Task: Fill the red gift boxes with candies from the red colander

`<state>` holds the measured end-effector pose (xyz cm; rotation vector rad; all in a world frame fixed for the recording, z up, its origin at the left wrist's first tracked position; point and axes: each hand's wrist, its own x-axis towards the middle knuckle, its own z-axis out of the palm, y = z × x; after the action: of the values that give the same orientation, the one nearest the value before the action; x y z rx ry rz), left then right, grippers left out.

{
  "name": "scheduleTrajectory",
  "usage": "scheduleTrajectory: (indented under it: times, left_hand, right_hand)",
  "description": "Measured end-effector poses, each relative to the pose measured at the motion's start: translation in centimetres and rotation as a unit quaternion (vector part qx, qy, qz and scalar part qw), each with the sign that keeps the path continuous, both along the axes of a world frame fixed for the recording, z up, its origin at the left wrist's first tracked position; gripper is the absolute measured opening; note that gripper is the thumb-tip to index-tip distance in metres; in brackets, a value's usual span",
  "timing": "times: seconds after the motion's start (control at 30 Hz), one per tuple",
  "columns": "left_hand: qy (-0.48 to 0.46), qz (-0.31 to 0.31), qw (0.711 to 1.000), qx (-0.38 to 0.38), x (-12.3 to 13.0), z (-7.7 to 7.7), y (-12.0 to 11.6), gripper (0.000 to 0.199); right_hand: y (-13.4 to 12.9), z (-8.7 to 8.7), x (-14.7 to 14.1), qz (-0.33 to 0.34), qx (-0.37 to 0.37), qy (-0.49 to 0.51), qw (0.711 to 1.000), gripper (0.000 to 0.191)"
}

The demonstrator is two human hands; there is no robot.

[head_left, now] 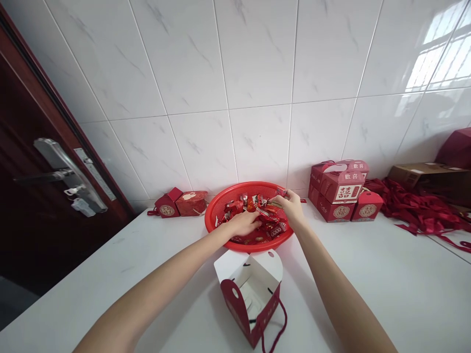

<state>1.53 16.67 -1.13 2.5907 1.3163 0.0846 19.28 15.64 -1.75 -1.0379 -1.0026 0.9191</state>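
Head view: red-wrapped sweets (253,202) are heaped in a red plastic basket (250,248), right under the fingers of both hands. The fingers of the left hand (241,224) are bent down into the heap; whether a sweet is gripped cannot be told. The fingers of the right hand (292,208) are curled near the basket's right rim, with the thumb and fingertips close together; what is held there, if anything, is too small to be made out.

For clean picking, each wrapper would best be pinched lightly by its body, neighbours nudged aside, and the rim kept unpressed so that the basket is not tipped. The sweets lie at mixed angles, with no shared direction; the basket is seen as an oval, its long axis running left to right and its mouth facing up.

Nearer the person than the fingers, an open box (241,316) stands on the white surface (386,284), flaps spread, one corner towards the person. Beyond the right fingers, boxes are stacked (342,191) beside red ribbons (419,206).
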Motion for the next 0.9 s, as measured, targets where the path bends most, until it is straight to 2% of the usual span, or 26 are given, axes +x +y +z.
scheduleTrajectory:
  times: [0.17, 0.43, 0.53, 0.7, 0.9]
  left_hand:
    - [-0.047, 0.033, 0.998, 0.011, 0.0, -0.1, 0.5, 0.023]
    - [-0.089, 0.139, 0.983, 0.085, -0.7, 0.0, 1.0, 0.021]
    - [-0.12, 0.132, 0.979, 0.099, -0.7, 0.1, 1.1, 0.016]
    - [-0.18, 0.104, 0.971, 0.115, -0.6, 0.2, 1.2, 0.026]
    - [-0.279, 0.064, 0.95, 0.125, -0.9, 0.7, 0.8, 0.025]
  right_hand:
    - [-0.2, 0.1, 0.0, 0.005, 0.002, 0.0, 1.0, 0.017]
    - [-0.3, 0.2, -0.2, 0.007, 0.013, -0.008, 1.0, 0.016]
    - [-0.3, 0.3, -0.2, 0.005, 0.012, -0.009, 1.0, 0.017]
    - [-0.6, 0.5, -0.1, 0.019, 0.008, -0.012, 1.0, 0.018]
    - [-0.6, 0.6, 0.0, 0.052, 0.014, -0.009, 0.999, 0.013]
